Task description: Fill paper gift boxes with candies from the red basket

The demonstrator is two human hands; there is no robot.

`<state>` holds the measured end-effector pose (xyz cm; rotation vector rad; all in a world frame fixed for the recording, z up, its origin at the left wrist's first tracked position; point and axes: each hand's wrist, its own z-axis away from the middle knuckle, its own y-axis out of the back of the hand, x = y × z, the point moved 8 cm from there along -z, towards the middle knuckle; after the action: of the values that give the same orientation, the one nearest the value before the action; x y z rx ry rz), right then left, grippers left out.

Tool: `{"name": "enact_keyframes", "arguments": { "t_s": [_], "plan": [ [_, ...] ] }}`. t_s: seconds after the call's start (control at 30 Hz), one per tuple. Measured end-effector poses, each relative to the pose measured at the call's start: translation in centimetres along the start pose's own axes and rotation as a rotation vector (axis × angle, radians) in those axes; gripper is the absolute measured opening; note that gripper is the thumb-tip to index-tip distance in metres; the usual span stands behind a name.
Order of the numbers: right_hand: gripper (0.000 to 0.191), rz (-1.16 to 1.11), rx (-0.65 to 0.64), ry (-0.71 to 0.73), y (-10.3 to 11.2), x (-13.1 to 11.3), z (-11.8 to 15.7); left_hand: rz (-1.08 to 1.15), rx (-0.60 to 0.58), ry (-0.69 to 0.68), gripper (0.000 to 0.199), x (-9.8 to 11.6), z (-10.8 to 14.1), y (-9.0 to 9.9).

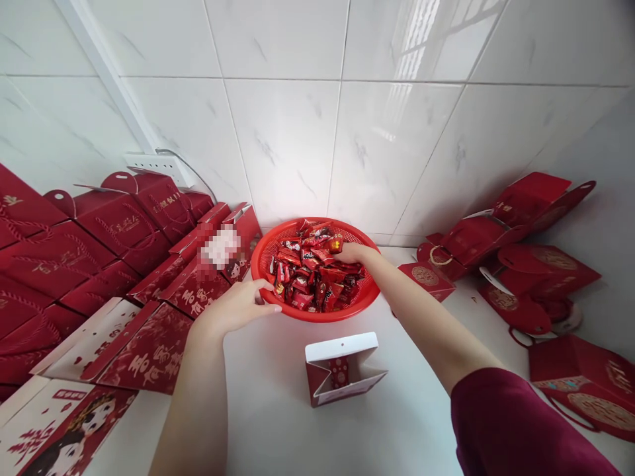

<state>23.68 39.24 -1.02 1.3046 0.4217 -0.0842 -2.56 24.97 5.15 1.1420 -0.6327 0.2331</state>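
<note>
A round red plastic basket [367,305] stands against the wall, heaped with small red-wrapped candies [310,268]. My left hand [243,304] is at its near left rim, thumb and forefinger curled against the edge. From the right, my right hand [353,253] reaches over the rim into the candies; its fingers are hidden among the wrappers, so any grip cannot be seen. In front of the basket, apart from both hands, a small red and white paper box [342,373] stands upright with its top open.
Stacked red gift boxes [119,228] with rope handles fill the left side. Flat-topped printed boxes [153,350] line the table beside my left arm. More red boxes [585,380] lie loosely at the right. A white power strip [159,170] rests by the tiled wall.
</note>
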Motion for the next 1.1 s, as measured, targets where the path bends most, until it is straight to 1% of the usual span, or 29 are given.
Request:
{"name": "enact_keyframes", "arguments": {
  "t_s": [0.1, 0.17, 0.3, 0.4, 0.47, 0.53, 0.73, 0.83, 0.9, 0.97, 1.0, 1.03, 1.1],
  "plan": [
    [0.029, -0.093, -0.167, 0.032, -2.3, 0.0, 0.0, -0.009, -0.002, 0.008, 0.043, 0.1, 0.0, 0.0],
    [0.034, -0.161, -0.236, 0.071, -2.7, -0.1, 0.3, -0.011, -0.003, 0.012, 0.041, 0.0, 0.0, 0.0],
    [0.055, -0.34, -0.298, 0.223, -2.1, -1.4, 1.9, 0.01, -0.02, 0.013, 0.043, -0.3, -0.1, -0.1],
    [0.053, -0.497, -0.282, 0.341, -1.3, -2.8, 3.2, 0.032, -0.024, 0.03, 0.05, -0.8, -0.2, -0.1],
    [0.048, -0.586, -0.234, 0.382, -0.9, -3.2, 3.9, 0.038, -0.016, 0.035, 0.052, -1.0, -0.3, -0.1],
    [0.047, -0.657, -0.156, 0.4, -0.5, -3.2, 4.4, 0.041, -0.011, 0.035, 0.053, -1.0, -0.2, 0.0],
    [0.045, -0.806, 0.106, 0.393, 0.8, -2.4, 5.8, 0.055, -0.003, 0.024, 0.053, -0.9, -0.2, 0.1],
    [0.041, -0.853, 0.214, 0.385, 1.3, -2.4, 7.3, 0.052, 0.012, 0.02, 0.056, -1.0, -0.3, 0.2],
    [0.037, -0.875, 0.274, 0.384, 1.5, -2.8, 8.6, 0.008, 0.035, 0.035, 0.06, -0.9, -0.1, 0.4],
    [0.034, -0.929, 0.337, 0.39, 1.8, -3.2, 10.2, -0.066, 0.091, 0.042, 0.06, -0.2, 0.1, 0.9],
    [0.033, -0.972, 0.369, 0.395, 1.9, -3.4, 11.0, -0.103, 0.133, 0.033, 0.057, 0.5, 0.3, 1.1],
    [0.033, -1.021, 0.402, 0.399, 2.0, -3.6, 11.8, -0.131, 0.189, 0.011, 0.053, 1.4, 0.5, 1.4],
    [0.032, -1.13, 0.462, 0.399, 2.1, -3.8, 13.4, -0.128, 0.306, -0.079, 0.041, 3.9, 0.9, 1.5]
  ]
}}
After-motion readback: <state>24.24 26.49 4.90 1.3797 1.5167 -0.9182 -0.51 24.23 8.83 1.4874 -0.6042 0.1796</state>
